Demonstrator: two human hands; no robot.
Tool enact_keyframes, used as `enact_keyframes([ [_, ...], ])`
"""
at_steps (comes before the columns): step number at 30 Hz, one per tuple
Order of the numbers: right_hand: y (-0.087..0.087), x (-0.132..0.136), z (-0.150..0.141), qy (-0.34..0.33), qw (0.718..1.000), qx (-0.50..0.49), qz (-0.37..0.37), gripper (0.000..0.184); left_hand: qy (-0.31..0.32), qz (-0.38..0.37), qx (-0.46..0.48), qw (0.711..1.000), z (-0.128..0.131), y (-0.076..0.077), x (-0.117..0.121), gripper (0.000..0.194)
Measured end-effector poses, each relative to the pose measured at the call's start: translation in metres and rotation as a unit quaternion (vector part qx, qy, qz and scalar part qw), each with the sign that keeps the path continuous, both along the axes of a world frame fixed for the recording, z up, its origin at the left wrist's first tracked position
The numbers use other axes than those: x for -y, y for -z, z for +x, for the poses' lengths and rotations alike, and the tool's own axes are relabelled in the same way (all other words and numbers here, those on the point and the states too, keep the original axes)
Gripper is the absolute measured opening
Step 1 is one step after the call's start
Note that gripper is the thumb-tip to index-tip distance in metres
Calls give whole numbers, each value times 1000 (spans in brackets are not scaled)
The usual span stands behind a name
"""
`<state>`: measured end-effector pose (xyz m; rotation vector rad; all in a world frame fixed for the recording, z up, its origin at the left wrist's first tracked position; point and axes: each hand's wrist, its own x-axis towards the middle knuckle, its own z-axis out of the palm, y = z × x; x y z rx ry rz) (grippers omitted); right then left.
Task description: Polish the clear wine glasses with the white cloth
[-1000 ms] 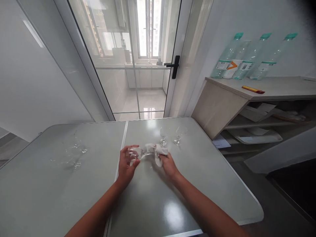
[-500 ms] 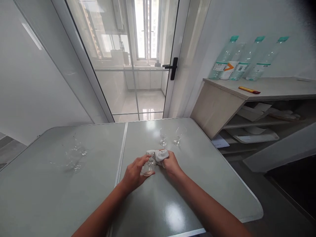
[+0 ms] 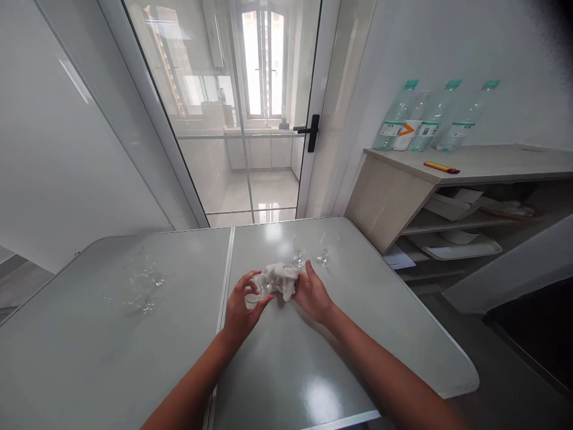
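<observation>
My left hand (image 3: 242, 303) is closed around the bowl of a clear stemmed glass (image 3: 256, 289), held on its side just above the grey table (image 3: 313, 370). My right hand (image 3: 312, 292) presses a white cloth (image 3: 280, 279) against the other end of that glass; the cloth hides the stem. Two more clear stemmed glasses (image 3: 299, 251) (image 3: 326, 249) stand upright just beyond my right hand.
Several clear glasses (image 3: 145, 283) stand on the left half of the table. A glass door with a black handle (image 3: 310, 131) is behind the table. To the right a wooden shelf (image 3: 470, 164) carries three water bottles (image 3: 432, 116) and an orange pen (image 3: 441, 168).
The glass has turned in my hands, from stretched sideways, to bowl down, to bowl in my left fingers. The cloth has stayed bunched on it. The camera view has shifted slightly.
</observation>
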<state>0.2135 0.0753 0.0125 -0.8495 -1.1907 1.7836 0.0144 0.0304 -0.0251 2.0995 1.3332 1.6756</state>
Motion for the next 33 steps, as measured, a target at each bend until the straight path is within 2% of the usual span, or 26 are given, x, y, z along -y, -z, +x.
enact_keyframes([
  [1, 2, -2, 0, 7, 1000, -5, -3, 82, 6, 3, -3, 1000, -1, 0, 0, 71],
  [4, 14, -8, -1, 51, 999, -8, 13, 61, 23, 22, -30, 999, -1, 1, -1, 71],
  [6, 23, -10, -3, 49, 999, 7, 23, 56, 25, 31, -59, 997, 0, 2, 0, 71],
  [12, 39, -9, -5, 82, 987, 103, 88, 38, 42, 41, -122, 991, 5, 5, 2, 74],
  [16, 34, -4, -2, 141, 947, 230, 175, 30, 40, 22, -105, 993, 8, 7, 3, 72],
  [20, 23, 0, 1, 207, 893, 312, 250, 34, 42, 19, -73, 996, 10, 8, 3, 72],
  [22, 22, -1, 3, 203, 894, 313, 250, 36, 35, 18, -65, 997, 10, 6, 3, 73],
  [24, 23, -6, 5, 195, 910, 290, 224, 35, 16, 13, -52, 998, 9, 3, 3, 73],
  [26, 23, -10, 9, 215, 917, 265, 207, 37, -18, 3, -22, 1000, 7, -1, 2, 71],
  [28, 21, -12, 13, 243, 909, 258, 218, 36, -61, -6, 3, 998, 4, -5, 1, 66],
  [30, 16, -10, 17, 233, 897, 268, 265, 30, -98, -11, 3, 995, 2, -8, -1, 62],
  [33, 7, 1, 17, 124, 866, 322, 361, 28, -121, -25, -3, 992, 0, -10, -3, 62],
])
